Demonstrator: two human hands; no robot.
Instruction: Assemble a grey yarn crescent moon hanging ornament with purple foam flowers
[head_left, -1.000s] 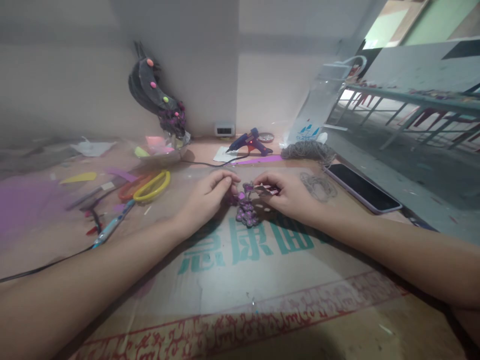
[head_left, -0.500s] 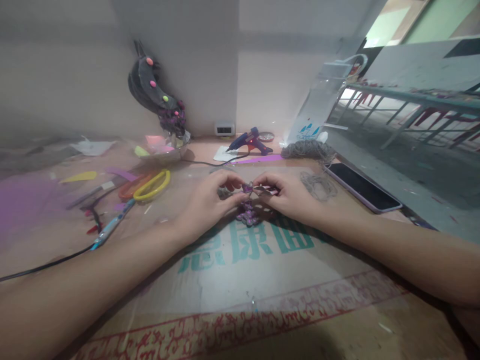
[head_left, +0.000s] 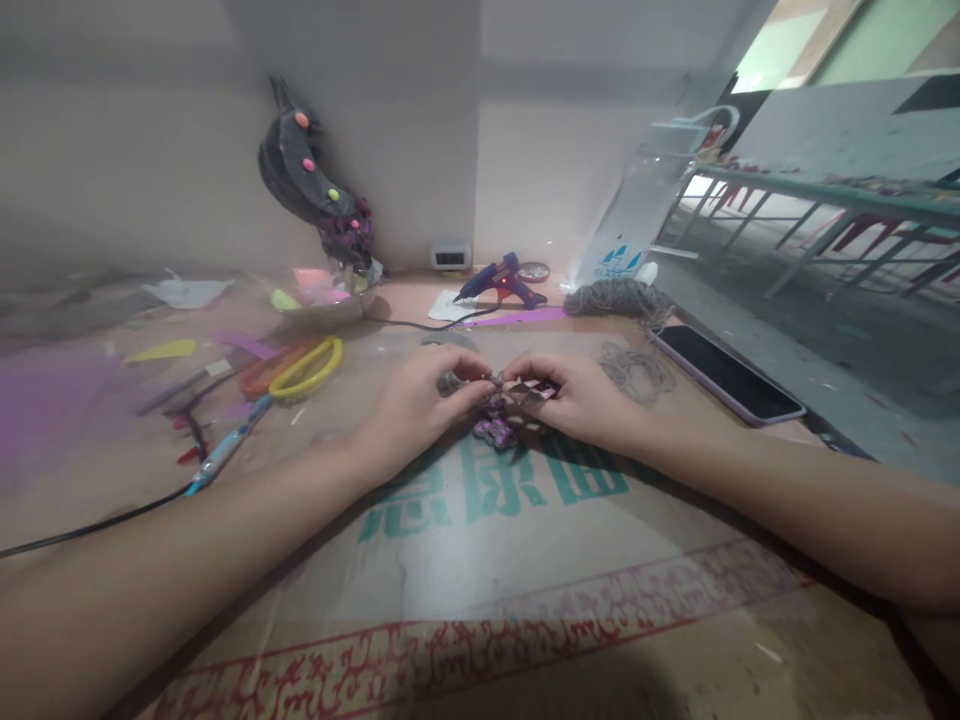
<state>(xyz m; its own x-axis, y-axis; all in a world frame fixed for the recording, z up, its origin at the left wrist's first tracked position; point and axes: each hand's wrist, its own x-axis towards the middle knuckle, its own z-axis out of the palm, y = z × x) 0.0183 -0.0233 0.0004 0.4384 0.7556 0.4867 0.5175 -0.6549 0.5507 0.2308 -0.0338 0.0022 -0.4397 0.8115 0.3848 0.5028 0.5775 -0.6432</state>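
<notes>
Over the middle of the table, my left hand pinches the upper end of a small purple-and-grey knotted yarn piece. The piece hangs below the fingertips, its lower end close to the table. From the other side my right hand is closed at the same end, thumb and finger almost touching the left ones. A thin, pointed, pinkish-brown thing shows between the right fingers; its kind is unclear. Grey yarn shows by the left fingers, and a loose grey strand lies beyond my right hand.
A blue glue gun lies behind my hands, its tip over a white pad. Scissors with yellow and orange handles and a corded blue pen-like tool lie left. Right are a phone and a grey yarn bundle.
My fingertips have drawn slightly closer together over the top of the yarn piece, covering more of it. The pointed thing in my right hand has turned slightly. Both forearms stay nearly in place.
</notes>
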